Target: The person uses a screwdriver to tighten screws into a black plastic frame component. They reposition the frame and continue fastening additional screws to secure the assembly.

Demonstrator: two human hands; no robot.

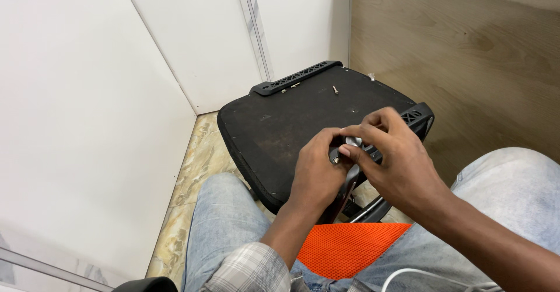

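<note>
Filling corner: dark seat base (pixel 280 123)

Likely an office corner: white partition panels (pixel 87 123) left of the fingers, a wood-laminate desk side (pixel 455 53) beyond them, an orange mesh chair seat (pixel 344 248) below.

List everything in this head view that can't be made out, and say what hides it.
- Black part held in both hands: its shape is mostly covered by the left hand and right hand.
- Small metal piece at the fingertips: too small to identify.
- Loose screw on the black seat panel: too small to tell its type.
- Panel's near edge: hidden by the hands and knees.
- White cable: cut off by the bottom edge.
</note>
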